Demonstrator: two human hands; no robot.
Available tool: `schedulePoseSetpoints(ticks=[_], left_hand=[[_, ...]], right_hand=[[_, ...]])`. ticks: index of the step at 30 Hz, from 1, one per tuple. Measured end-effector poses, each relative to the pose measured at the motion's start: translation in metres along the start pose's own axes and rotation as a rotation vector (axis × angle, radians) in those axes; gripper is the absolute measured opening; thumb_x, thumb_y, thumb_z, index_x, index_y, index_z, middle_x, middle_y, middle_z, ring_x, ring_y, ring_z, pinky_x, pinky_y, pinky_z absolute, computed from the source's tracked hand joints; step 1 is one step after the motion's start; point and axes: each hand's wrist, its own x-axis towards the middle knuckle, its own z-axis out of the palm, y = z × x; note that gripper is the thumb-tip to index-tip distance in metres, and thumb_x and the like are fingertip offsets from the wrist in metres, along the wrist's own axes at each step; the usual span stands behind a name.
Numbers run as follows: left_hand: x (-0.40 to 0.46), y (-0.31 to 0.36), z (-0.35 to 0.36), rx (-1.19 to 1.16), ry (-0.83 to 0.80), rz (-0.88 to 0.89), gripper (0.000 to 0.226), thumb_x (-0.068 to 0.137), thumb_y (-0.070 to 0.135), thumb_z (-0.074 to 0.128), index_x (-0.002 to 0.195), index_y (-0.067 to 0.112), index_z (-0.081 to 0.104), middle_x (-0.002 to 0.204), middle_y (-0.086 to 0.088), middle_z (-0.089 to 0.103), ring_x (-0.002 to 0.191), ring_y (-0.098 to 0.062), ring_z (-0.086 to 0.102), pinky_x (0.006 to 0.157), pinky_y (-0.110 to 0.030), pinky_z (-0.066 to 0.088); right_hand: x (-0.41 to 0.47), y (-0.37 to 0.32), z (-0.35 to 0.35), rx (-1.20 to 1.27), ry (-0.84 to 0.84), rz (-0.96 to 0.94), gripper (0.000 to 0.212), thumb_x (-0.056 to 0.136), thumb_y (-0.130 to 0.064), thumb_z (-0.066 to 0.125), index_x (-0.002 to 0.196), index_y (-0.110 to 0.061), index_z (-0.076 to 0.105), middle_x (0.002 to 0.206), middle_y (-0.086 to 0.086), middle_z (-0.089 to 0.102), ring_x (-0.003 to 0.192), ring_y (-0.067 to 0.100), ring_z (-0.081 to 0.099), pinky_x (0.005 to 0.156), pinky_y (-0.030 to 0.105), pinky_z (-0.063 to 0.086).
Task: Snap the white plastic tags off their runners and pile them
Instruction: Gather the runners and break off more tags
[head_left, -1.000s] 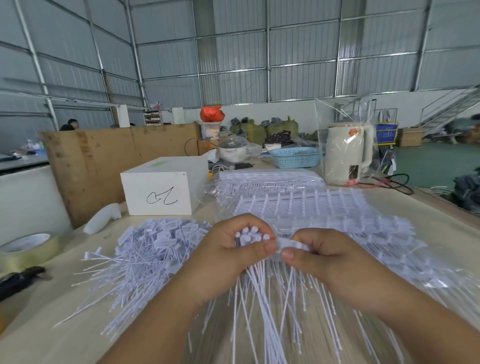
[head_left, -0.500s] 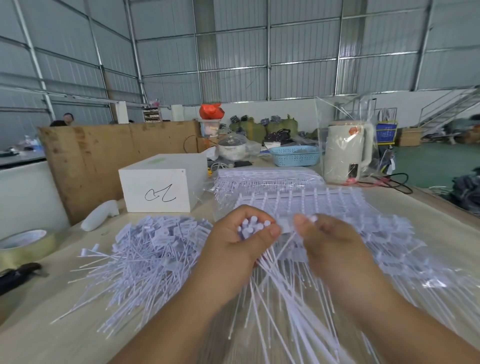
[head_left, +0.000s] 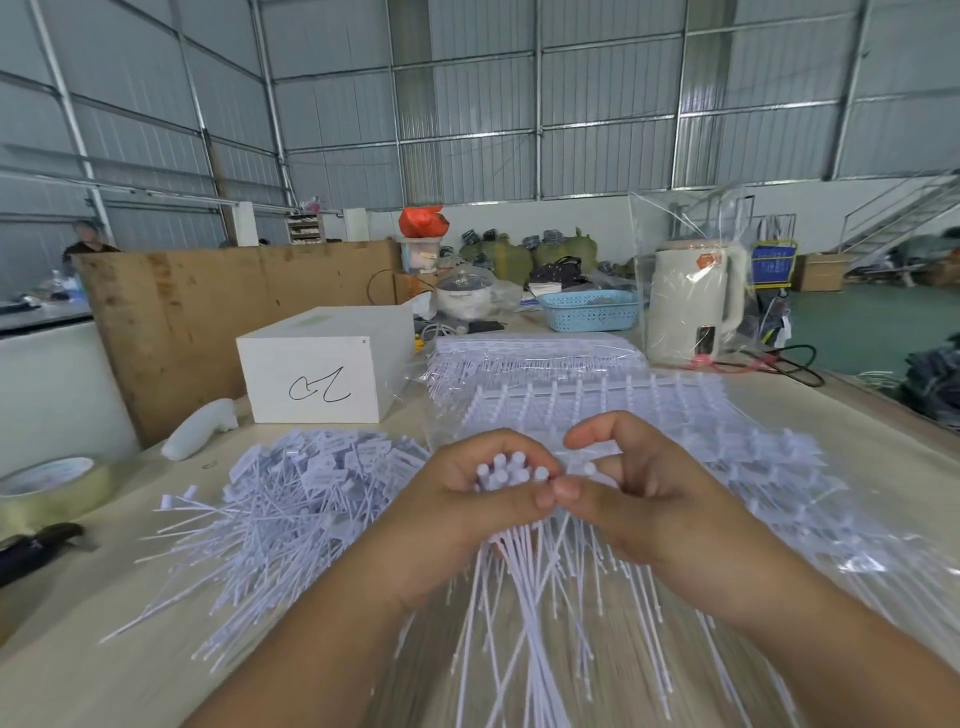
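A bunch of thin white plastic tags (head_left: 511, 470) stands clutched in the left grip (head_left: 467, 499), round heads up, tails fanning downward. Loose snapped tags (head_left: 291, 499) lie piled left of it; unbroken runner sheets (head_left: 597, 410) lie just beyond.

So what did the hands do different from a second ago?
The right hand lifted off the tag it was pinching, then came back beside the left thumb, its forefinger now raised and curled. The left hand kept its grip on the bundle of tags, whose tails fanned wider below. The loose pile, white box and tape roll stayed put.
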Motion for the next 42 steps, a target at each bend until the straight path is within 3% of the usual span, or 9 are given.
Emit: schedulePoseSetpoints(ticks=[4, 12, 17, 22, 27, 31, 33, 38, 42], left_hand=[[-0.001, -0.001, 0.001, -0.022, -0.078, -0.001, 0.019, 0.068, 0.02, 0.075, 0.085, 0.025, 0.07, 0.078, 0.005, 0.062, 0.074, -0.007, 0.056, 0.068, -0.017, 0.045], [0.001, -0.008, 0.006, 0.003, 0.013, -0.056, 0.031, 0.062, 0.003, 0.082, 0.077, 0.028, 0.071, 0.073, 0.007, 0.066, 0.069, -0.007, 0.062, 0.067, -0.02, 0.051], [0.002, -0.009, 0.007, 0.004, 0.053, -0.064, 0.037, 0.067, -0.009, 0.081, 0.083, 0.022, 0.069, 0.077, 0.003, 0.067, 0.071, -0.011, 0.063, 0.067, -0.023, 0.052], [0.004, -0.012, 0.005, 0.024, 0.096, -0.067, 0.036, 0.065, -0.007, 0.074, 0.09, 0.017, 0.065, 0.079, 0.002, 0.067, 0.071, -0.011, 0.062, 0.065, -0.023, 0.052], [0.005, -0.009, 0.004, -0.003, 0.194, 0.036, 0.035, 0.063, -0.004, 0.071, 0.091, 0.013, 0.061, 0.074, 0.0, 0.068, 0.063, -0.013, 0.062, 0.058, -0.02, 0.05], [0.006, -0.007, 0.003, 0.033, 0.408, 0.116, 0.039, 0.069, -0.013, 0.074, 0.095, 0.011, 0.06, 0.07, 0.013, 0.064, 0.061, -0.003, 0.058, 0.055, -0.013, 0.045], [0.006, -0.006, 0.004, 0.055, 0.482, 0.121, 0.037, 0.074, -0.014, 0.07, 0.098, 0.012, 0.06, 0.069, 0.017, 0.064, 0.06, 0.001, 0.057, 0.056, -0.011, 0.044], [0.004, -0.01, 0.009, 0.159, 0.558, 0.11, 0.048, 0.077, -0.004, 0.073, 0.111, 0.026, 0.057, 0.083, 0.03, 0.066, 0.069, 0.01, 0.062, 0.06, -0.005, 0.044], [0.008, -0.009, 0.011, -0.036, 0.614, -0.009, 0.054, 0.076, -0.001, 0.075, 0.117, 0.027, 0.056, 0.085, 0.017, 0.071, 0.07, 0.001, 0.066, 0.059, -0.015, 0.049]], right_hand=[[0.001, 0.002, -0.001, 0.022, 0.011, 0.012, 0.036, 0.074, -0.032, 0.069, 0.102, -0.019, 0.049, 0.05, -0.009, 0.049, 0.039, 0.002, 0.034, 0.041, 0.013, 0.028], [0.003, 0.01, 0.006, 0.026, 0.173, 0.032, 0.045, 0.061, -0.032, 0.088, 0.079, -0.015, 0.05, 0.045, -0.005, 0.045, 0.036, 0.008, 0.031, 0.038, 0.019, 0.025], [0.004, 0.013, 0.006, 0.05, 0.128, 0.074, 0.023, 0.083, -0.014, 0.07, 0.081, -0.01, 0.047, 0.042, -0.006, 0.045, 0.036, 0.006, 0.035, 0.037, 0.018, 0.028], [0.004, 0.016, 0.007, -0.063, 0.032, 0.123, 0.014, 0.093, -0.023, 0.062, 0.093, -0.019, 0.048, 0.044, -0.009, 0.048, 0.038, 0.003, 0.038, 0.041, 0.017, 0.03], [0.004, 0.012, 0.015, 0.046, -0.021, 0.207, 0.054, 0.075, -0.043, 0.079, 0.115, -0.029, 0.046, 0.064, -0.001, 0.063, 0.046, 0.011, 0.05, 0.044, 0.023, 0.038], [-0.004, 0.01, 0.021, -0.013, -0.237, 0.277, 0.049, 0.071, -0.038, 0.075, 0.117, -0.025, 0.061, 0.09, -0.003, 0.074, 0.082, 0.015, 0.07, 0.069, 0.021, 0.053], [-0.009, 0.011, 0.03, -0.045, -0.336, 0.288, 0.04, 0.073, -0.038, 0.076, 0.106, -0.018, 0.067, 0.101, 0.006, 0.074, 0.094, 0.024, 0.07, 0.083, 0.029, 0.053], [-0.011, 0.014, 0.046, 0.156, -0.312, 0.368, 0.028, 0.081, -0.028, 0.07, 0.101, -0.01, 0.063, 0.08, 0.017, 0.071, 0.064, 0.026, 0.064, 0.06, 0.028, 0.049], [-0.012, 0.01, 0.051, 0.217, -0.192, 0.393, 0.013, 0.086, -0.018, 0.069, 0.085, -0.008, 0.06, 0.049, 0.006, 0.044, 0.039, 0.017, 0.039, 0.046, 0.026, 0.04]])
